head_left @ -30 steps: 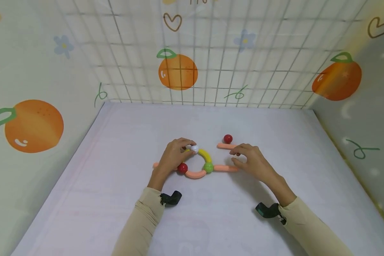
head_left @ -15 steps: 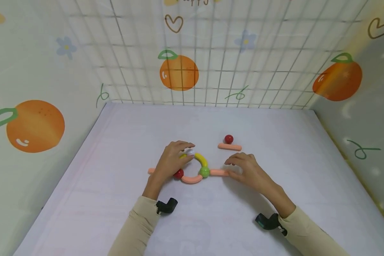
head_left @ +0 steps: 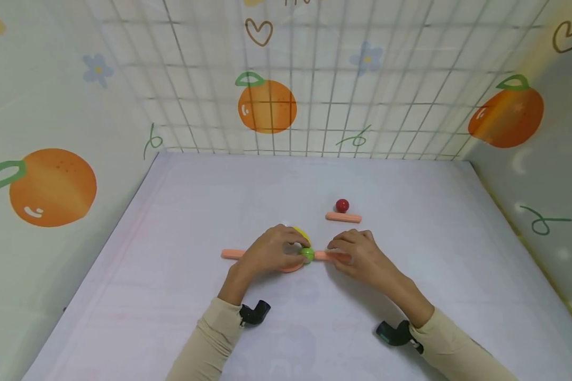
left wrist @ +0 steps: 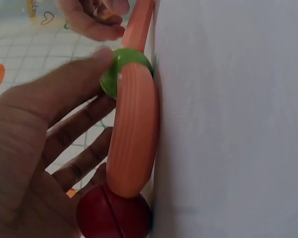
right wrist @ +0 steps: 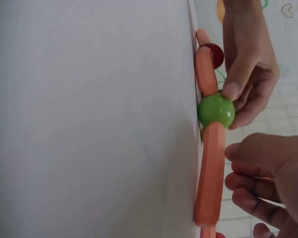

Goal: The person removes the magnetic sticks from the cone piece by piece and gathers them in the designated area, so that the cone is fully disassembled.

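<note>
Bright sticks and balls, seemingly a building toy, are joined into a ring on the table. My left hand [head_left: 274, 251] reaches over the ring and pinches its green ball [head_left: 307, 255] between thumb and fingers. A curved salmon stick [left wrist: 134, 129] runs from that ball to a red ball [left wrist: 111, 213], which the left hand hides in the head view. Behind, part of a yellow curved stick [head_left: 301, 231] shows. My right hand [head_left: 359, 256] is over the straight salmon stick [right wrist: 211, 173] at the green ball's right, its bent fingertips close above the stick.
Farther back lie a loose salmon stick [head_left: 343, 217] and a loose red ball [head_left: 342, 205]. Another straight salmon stick [head_left: 232, 254] pokes out left of the left hand. A grid-patterned sheet with printed oranges stands behind the white table [head_left: 181, 211].
My left hand has gone from the white ball at the ring's back to the green ball. The right hand has moved left over the straight stick. The ring shifted slightly left and nearer.
</note>
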Tool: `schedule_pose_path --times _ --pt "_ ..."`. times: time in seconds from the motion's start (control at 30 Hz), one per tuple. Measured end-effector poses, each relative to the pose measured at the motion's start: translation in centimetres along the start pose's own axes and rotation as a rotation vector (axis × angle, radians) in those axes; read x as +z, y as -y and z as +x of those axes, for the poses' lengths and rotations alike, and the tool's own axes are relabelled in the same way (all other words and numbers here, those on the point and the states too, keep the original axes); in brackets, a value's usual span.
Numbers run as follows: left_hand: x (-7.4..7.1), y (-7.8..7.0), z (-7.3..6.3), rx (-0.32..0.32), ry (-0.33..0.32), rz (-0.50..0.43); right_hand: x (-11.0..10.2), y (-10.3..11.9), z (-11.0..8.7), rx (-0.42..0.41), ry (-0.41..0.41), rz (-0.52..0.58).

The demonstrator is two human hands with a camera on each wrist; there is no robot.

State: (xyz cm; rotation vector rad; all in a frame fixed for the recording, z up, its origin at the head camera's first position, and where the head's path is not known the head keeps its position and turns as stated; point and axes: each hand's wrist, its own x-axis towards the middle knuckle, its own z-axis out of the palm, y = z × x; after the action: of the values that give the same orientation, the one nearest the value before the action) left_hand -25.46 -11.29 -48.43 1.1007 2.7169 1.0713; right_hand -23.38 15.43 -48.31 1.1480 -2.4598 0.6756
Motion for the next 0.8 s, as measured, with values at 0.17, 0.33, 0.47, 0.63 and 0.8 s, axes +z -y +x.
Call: schedule_pose_path --times 0.17,0.33,0.47,0.63,0.8 --pt "0.03 -0.17 0.03 0.017 -0.004 0.028 0.46 0.38 0.58 0.004 0.015 -0.036" --pt "-0.02 -0.27 -0.04 -0.012 0.003 0.026 0.73 0.61 0.99 0.029 0.072 -0.071" --pt "0.01 -0.22 -0.13 -0.034 0.008 0.002 0.93 0.55 1.06 0.027 0.109 -0.080" --pt "0.14 -0.05 -0.21 -0.046 0.010 -0.029 0.95 0.42 0.92 -0.004 0.119 -0.062" --pt "0.16 0.06 -0.19 -0.042 0.014 -0.046 0.77 0.38 0.70 -0.018 0.112 -0.050"
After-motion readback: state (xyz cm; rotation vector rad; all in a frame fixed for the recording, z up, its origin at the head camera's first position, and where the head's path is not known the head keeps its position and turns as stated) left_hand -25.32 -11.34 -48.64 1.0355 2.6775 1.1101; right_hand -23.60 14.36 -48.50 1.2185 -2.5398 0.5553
